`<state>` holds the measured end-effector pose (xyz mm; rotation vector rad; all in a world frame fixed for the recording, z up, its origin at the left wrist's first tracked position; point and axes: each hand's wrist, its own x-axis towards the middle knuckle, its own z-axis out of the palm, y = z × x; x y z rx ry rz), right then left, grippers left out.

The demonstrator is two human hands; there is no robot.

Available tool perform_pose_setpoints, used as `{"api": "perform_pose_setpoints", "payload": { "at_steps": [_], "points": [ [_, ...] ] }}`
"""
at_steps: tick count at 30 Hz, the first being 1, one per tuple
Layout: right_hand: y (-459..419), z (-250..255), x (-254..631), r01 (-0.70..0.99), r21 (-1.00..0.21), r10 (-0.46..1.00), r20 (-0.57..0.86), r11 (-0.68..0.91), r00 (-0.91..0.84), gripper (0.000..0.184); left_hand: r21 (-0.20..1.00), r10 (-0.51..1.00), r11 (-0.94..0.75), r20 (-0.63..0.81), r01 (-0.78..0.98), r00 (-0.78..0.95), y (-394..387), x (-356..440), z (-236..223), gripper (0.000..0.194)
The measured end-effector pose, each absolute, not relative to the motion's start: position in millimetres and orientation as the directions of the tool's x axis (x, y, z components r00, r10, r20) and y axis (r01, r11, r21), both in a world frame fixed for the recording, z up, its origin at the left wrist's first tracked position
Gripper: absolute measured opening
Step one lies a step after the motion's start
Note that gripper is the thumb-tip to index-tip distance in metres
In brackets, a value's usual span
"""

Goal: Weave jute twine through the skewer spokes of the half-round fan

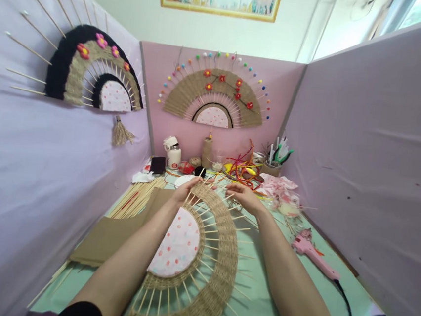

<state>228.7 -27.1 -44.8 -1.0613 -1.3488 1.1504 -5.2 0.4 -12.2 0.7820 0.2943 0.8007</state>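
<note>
A half-round fan, woven of tan twine through thin wooden sticks, stands tilted on its side before me. Its inner half-disc is covered in white cloth with pink dots. My left hand is closed around the fan's far upper end, where the stick tips stick out past the fingers. To the right of that end, my right hand has its fingers pinched together close to the stick tips. Whatever lies between those fingertips is too small to make out; it may be a strand of twine.
Brown cardboard and loose sticks lie at left. A pink glue gun with a cord rests at right. Coloured pipe cleaners, a white bottle and a twine cone stand behind. Finished fans hang on the partitions.
</note>
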Motion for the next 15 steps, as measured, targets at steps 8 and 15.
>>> {"api": "perform_pose_setpoints", "payload": {
  "at_steps": [8, 15],
  "points": [
    [-18, -66, 230, 0.601, -0.735, 0.949, 0.267, 0.313, -0.168, 0.025, 0.678, 0.876, 0.276, 0.113, -0.681, 0.468, -8, -35, 2, 0.008],
    [-17, -62, 243, 0.229, -0.969, 0.978, 0.129, 0.089, 0.162, 0.015, 0.605, 0.895, 0.194, 0.214, -0.773, 0.392, -17, -68, 15, 0.016]
  ]
}}
